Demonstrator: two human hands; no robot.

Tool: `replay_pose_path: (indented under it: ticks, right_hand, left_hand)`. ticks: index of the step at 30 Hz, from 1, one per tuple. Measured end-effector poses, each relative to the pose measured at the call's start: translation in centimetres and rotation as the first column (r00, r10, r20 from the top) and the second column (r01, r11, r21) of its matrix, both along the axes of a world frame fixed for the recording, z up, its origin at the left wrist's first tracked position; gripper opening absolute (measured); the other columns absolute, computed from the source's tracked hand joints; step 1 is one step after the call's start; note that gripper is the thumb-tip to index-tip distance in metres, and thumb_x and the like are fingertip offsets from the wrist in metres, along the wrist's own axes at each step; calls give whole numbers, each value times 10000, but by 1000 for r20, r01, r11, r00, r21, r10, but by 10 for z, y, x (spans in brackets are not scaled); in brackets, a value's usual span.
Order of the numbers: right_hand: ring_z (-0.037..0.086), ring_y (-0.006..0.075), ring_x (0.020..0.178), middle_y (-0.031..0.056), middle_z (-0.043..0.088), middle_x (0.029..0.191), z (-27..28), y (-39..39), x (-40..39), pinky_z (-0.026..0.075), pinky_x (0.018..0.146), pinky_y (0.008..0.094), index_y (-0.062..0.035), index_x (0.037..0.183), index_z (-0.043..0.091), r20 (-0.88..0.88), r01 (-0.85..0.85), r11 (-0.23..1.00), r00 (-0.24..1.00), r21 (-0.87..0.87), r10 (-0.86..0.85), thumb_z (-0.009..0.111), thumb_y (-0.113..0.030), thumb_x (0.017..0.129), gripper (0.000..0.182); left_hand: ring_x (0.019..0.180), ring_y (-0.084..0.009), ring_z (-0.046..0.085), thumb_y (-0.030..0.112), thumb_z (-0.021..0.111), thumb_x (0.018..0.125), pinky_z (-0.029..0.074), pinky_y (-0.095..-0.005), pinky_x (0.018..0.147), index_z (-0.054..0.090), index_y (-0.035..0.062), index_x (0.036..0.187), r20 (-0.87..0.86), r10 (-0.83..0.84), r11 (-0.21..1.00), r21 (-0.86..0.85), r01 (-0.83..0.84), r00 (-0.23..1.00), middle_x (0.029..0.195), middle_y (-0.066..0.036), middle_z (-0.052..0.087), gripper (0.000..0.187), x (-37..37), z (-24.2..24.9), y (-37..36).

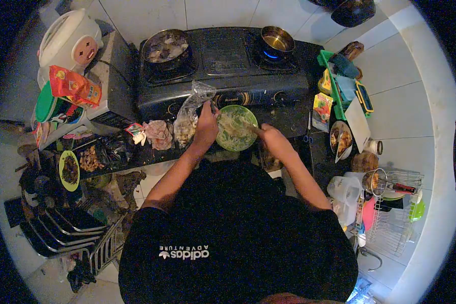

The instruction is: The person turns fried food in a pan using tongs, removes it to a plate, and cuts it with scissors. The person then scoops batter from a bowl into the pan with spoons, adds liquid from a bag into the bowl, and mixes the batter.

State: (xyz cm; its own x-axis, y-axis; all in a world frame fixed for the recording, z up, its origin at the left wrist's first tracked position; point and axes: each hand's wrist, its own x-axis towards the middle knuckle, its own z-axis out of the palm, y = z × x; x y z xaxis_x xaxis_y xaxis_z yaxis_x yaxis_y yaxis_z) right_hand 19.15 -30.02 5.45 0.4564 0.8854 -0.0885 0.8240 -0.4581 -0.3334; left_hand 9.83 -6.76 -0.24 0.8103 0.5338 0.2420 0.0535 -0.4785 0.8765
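floor: pale tiles (400,86) | gas stove (223,55) central, on floor | dish rack (395,218) right of stove | light: dim, bluish

Far left, a white rice cooker (68,40) sat beside the black stove (223,66). On it, a pot (165,48) stood left, a small pan (277,39) over blue flame right. A dish rack (397,213) waited near right.

Round green bowl (236,127) of pale shredded food, upright, on dark counter before stove

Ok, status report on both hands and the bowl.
Left hand on green bowl rim. Right hand holds utensil in bowl. Plastic bag beside it.
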Motion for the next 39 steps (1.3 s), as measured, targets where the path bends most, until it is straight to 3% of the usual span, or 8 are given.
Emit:
replay_pose_path:
  ticks: [7,10,13,15,21,31,33,39]
  right_hand:
    - [585,370,819,181,540,884,-62,-5,4,492,746,439,-144,1323,525,-75,112,973,992,204,-98,509,88,724,643]
    - [588,376,835,188,549,906,-33,-13,7,495,757,443,-151,1323,523,-124,101,993,986,-67,-109,495,82,747,622]
    - [589,395,1059,235,576,1178,4,-9,7,502,863,474,-120,1300,513,-124,47,969,989,-243,-79,385,-178,965,363]
    - [605,374,864,193,558,901,-2,-4,3,504,767,439,-126,1297,538,20,141,986,990,-92,-140,470,52,790,541]
    - [606,397,965,227,598,987,-22,-10,-1,515,814,467,-76,1208,552,-133,156,982,976,-102,-169,411,-53,895,344]
    - [605,412,891,244,582,925,-15,1,1,506,758,462,-55,1291,511,35,203,979,979,4,-203,505,4,765,529]
    - [607,434,857,243,591,914,-45,1,-2,511,731,483,-44,1294,501,-17,394,897,914,-201,-405,509,-3,769,527]
    - [608,459,818,239,624,839,-25,-2,-21,515,697,499,-15,1101,589,-138,290,921,933,-261,-333,513,-41,790,321]
  left_hand:
    - [924,-385,586,-52,515,881,485,-414,762,400,-36,1212,59,6,995,103,-12,998,981,-214,563,351,3,-5,0]
    - [931,-381,588,-50,510,885,487,-416,772,394,-31,1233,33,2,998,66,-4,999,992,-217,564,367,1,1,0]
    - [935,-375,591,-51,510,885,483,-425,788,381,-29,1270,-14,3,997,78,-2,1000,1003,-216,564,406,2,2,-1]
    - [937,-373,591,-50,512,884,481,-431,796,371,-29,1293,-25,3,995,98,-1,1000,1007,-215,564,434,3,0,-1]
    - [944,-376,589,-64,504,881,489,-418,797,378,-46,1292,34,25,987,157,-30,999,1029,-222,557,431,6,2,-1]
    - [964,-357,599,-94,487,858,502,-394,807,376,-58,1279,-18,19,993,115,-17,1000,1035,-226,559,437,4,5,-2]
    - [962,-351,601,-104,481,851,505,-391,804,380,-56,1269,-8,7,992,127,-6,1000,1036,-220,559,433,4,3,-2]
    - [943,-328,608,-138,468,816,510,-384,789,366,-52,1277,-31,6,986,167,-1,999,1014,-202,551,480,5,0,0]
